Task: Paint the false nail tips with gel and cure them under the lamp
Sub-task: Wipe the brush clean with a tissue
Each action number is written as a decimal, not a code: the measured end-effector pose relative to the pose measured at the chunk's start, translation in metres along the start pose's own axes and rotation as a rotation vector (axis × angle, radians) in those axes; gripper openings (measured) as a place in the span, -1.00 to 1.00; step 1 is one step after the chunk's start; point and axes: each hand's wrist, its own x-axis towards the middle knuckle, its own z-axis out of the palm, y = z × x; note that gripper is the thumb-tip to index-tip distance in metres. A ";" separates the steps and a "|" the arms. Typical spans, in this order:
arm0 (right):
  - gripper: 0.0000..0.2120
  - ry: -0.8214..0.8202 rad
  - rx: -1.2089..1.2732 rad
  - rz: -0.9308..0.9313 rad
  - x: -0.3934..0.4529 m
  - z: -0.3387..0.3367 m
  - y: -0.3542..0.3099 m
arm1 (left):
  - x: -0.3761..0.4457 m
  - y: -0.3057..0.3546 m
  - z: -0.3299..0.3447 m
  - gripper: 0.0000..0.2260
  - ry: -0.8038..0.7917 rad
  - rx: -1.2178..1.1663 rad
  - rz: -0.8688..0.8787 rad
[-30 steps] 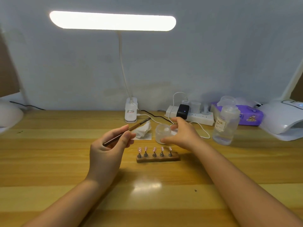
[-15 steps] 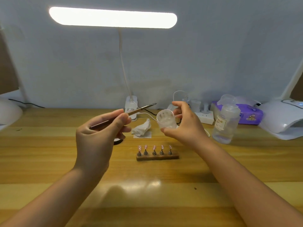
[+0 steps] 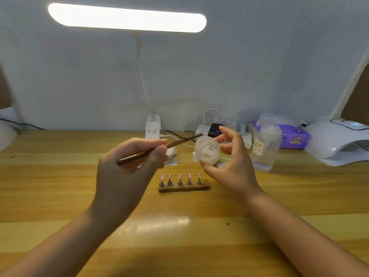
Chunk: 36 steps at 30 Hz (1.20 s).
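While pinching a thin brown brush (image 3: 159, 147) between thumb and curled fingers, left hand (image 3: 127, 170) held above the wooden table (image 3: 60, 196), knuckles toward the camera. Brush handle slanted up and away from that pinch, dark metal tip ending right at the far rim of a small clear cup (image 3: 207, 150); whether touching it, cannot tell. Cup tilted, mouth toward the camera, gripped by right hand (image 3: 233, 166): thumb under the near rim, fingers curved round the far side, lifted off the table. Inside the cup a pale residue, too blurred to identify. Just below and between both grips, flat on the table: a dark wooden holder (image 3: 183, 187) carrying five false nail tips (image 3: 180, 176) in a row on small metal stands, pinkish, upright, touched by neither hand. Behind the brush grip, a crumpled white tissue (image 3: 171, 154), mostly hidden. Right of the cup grip, near: a clear bottle (image 3: 264, 146) with a label reading NAIL, cap flipped open. Farther right, a white curing lamp (image 3: 339, 142), opening facing left, well apart from both hands. Beyond the bottle, a purple wipes pack (image 3: 293, 136) and a white power strip (image 3: 201, 128) with a black plug. Above and behind, a lit desk lamp (image 3: 127, 18) on a slim neck, base clipped at the table's far edge.
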 end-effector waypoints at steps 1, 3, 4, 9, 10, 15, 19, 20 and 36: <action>-0.19 0.003 0.007 -0.005 0.000 0.000 0.000 | 0.000 0.000 0.000 -0.86 0.002 0.016 0.013; -0.19 0.000 0.017 -0.022 -0.001 0.001 -0.002 | 0.001 -0.001 0.001 -0.86 -0.016 0.044 0.019; -0.19 -0.006 0.017 -0.033 -0.001 0.001 -0.003 | 0.001 -0.001 0.001 -0.86 -0.030 0.057 0.029; -0.19 -0.026 0.008 -0.096 -0.005 0.005 -0.006 | -0.005 -0.003 0.003 -0.84 -0.131 0.130 0.206; -0.20 -0.029 0.005 -0.105 -0.006 0.005 -0.007 | -0.005 -0.004 0.004 -0.83 -0.145 0.149 0.219; -0.18 -0.067 -0.011 -0.142 -0.008 0.005 -0.012 | -0.006 -0.007 0.006 -0.83 -0.209 0.294 0.302; -0.18 -0.071 -0.020 -0.216 -0.010 0.005 -0.020 | -0.006 -0.010 0.007 -0.82 -0.218 0.344 0.331; -0.18 -0.074 -0.026 -0.238 -0.010 0.005 -0.022 | -0.006 -0.012 0.007 -0.82 -0.214 0.351 0.332; -0.17 -0.101 -0.066 -0.274 -0.012 0.006 -0.030 | -0.008 -0.008 0.006 -0.82 -0.213 0.359 0.301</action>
